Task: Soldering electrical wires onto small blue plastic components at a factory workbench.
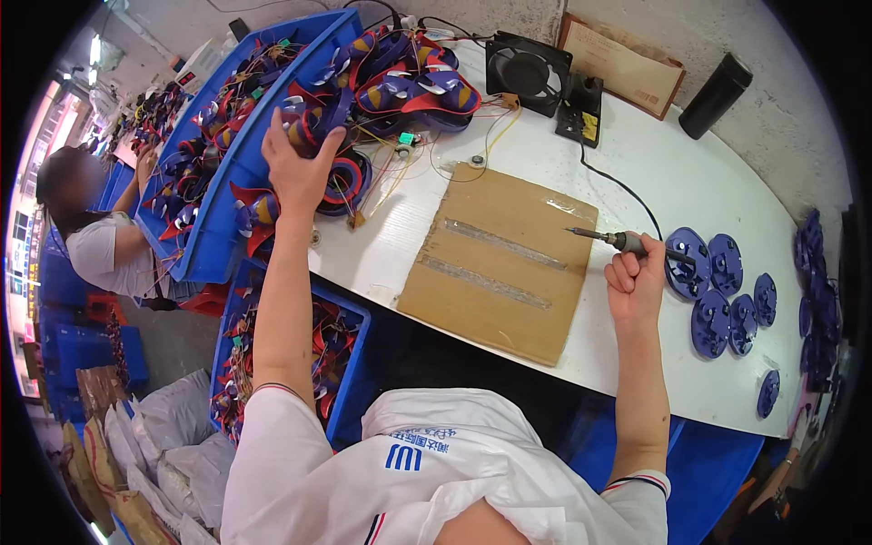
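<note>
Two strips of clear tape (486, 282) cross a brown cardboard sheet (468, 318) lying near the front edge of the white surface (627, 163). Just above the sheet's right edge, the right grip (634, 272) is closed around a soldering iron (624, 240), its tip pointing left; purple oval pieces (709, 323) lie to its right. Farther off, the left grip (302, 163) spreads thumb and fingers at a purple-and-red part (307, 125) beside a blue bin (204, 259); I cannot tell whether it grasps. Beyond stand a black fan (529, 74) and a dark flask (716, 95).

Left fingers (274, 134) apart, right fingers (621, 272) curled
</note>
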`<state>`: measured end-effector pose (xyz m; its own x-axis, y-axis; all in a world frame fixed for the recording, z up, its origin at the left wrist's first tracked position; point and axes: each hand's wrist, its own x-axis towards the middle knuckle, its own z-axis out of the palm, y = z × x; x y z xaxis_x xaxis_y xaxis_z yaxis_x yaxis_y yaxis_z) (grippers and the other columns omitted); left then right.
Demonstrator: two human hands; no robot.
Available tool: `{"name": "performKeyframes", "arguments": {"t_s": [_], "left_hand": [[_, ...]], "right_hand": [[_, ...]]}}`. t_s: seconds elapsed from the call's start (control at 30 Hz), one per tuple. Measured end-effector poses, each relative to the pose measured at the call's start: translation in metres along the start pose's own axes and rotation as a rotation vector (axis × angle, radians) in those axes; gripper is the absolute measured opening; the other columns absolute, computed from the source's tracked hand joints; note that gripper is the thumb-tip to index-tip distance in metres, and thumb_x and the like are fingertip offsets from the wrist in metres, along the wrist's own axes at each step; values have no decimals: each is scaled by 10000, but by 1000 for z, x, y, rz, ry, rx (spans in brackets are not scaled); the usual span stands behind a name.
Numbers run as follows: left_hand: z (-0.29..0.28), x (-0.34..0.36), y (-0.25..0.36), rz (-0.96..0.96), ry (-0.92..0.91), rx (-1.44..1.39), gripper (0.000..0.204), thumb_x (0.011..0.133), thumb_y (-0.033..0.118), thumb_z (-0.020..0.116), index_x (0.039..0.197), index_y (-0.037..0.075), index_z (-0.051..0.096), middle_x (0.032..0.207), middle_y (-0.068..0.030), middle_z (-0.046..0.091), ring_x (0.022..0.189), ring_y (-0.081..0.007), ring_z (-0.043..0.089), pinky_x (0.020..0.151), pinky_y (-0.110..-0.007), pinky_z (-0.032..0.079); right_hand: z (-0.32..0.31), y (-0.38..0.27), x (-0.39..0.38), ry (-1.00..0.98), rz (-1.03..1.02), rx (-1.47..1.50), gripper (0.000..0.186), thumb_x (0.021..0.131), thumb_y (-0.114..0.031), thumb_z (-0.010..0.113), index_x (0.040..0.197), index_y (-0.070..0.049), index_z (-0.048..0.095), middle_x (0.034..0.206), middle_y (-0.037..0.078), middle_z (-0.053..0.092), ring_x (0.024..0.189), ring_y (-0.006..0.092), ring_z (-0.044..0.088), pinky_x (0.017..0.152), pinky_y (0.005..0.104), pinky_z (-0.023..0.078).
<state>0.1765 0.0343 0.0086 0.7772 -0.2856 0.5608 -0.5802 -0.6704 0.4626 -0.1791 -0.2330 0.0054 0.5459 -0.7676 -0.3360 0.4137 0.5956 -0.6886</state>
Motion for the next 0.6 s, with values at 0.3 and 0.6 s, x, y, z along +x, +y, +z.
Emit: {"name": "performKeyframes", "arguments": {"t_s": [0.3, 0.6], "left_hand": [[-21, 13, 32, 78, -125, 139, 734, 694, 417, 745, 1344, 192, 489, 1453, -154, 348, 1322, -396, 329, 1016, -577, 296], [4, 27, 117, 584, -112, -85, 508, 711, 235, 713, 1198, 160, 586, 1360, -115, 465, 1286, -356, 377, 1024, -634, 248]], "right_hand": [[-3, -1, 2, 21, 5, 6, 220, 906, -222, 477, 885, -28, 580, 462, -62, 348, 340, 29, 222, 328, 182, 164], [-1, 0, 2, 29, 21, 13, 219, 904, -227, 484, 872, -34, 582, 458, -59, 344, 340, 29, 221, 328, 184, 164]]}}
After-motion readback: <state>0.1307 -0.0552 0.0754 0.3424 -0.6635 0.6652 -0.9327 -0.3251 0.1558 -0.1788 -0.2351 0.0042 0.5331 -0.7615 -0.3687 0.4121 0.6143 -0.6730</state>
